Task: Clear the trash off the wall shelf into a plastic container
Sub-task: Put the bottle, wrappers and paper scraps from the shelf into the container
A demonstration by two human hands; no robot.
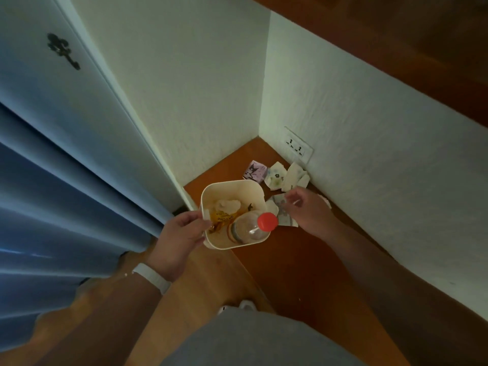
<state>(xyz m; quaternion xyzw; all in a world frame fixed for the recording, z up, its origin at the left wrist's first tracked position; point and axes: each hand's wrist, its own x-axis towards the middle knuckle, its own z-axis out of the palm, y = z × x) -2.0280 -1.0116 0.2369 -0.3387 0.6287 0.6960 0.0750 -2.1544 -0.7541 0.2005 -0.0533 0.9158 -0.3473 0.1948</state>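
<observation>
The plastic container, cream and square with rounded corners, is being gripped by the left hand. Its left rim is being pinched, with the thumb laid across the edge and the fingers curled round the outer wall. The wooden wall shelf is being seen beneath the container and stretching away to its right. Whether the container is being rested on the shelf or held just above it cannot be told. A white wristband is being worn on the wrist below and left of the container.

Inside the container a clear bottle is being carried at a tilt, its red cap jutting up past the container's right rim. Deeper in the container, beside the bottle, a crumpled tissue and a yellow wrapper are being carried as well.

Just right of the container the right hand is being held low over the shelf. Its fingers are being curled loosely above a printed paper scrap lying against the container's right side. Whether that scrap is being pinched cannot be told, the fingertips being blurred.

Beyond the container and to its right, more trash is lying on the shelf. Nearest the container is a small purple packet printed with a cartoon figure. Farther right are a flowered paper and a crumpled white paper. A wall socket is being seen beyond these, farther from the container. Left of the container a blue curtain is hanging.
</observation>
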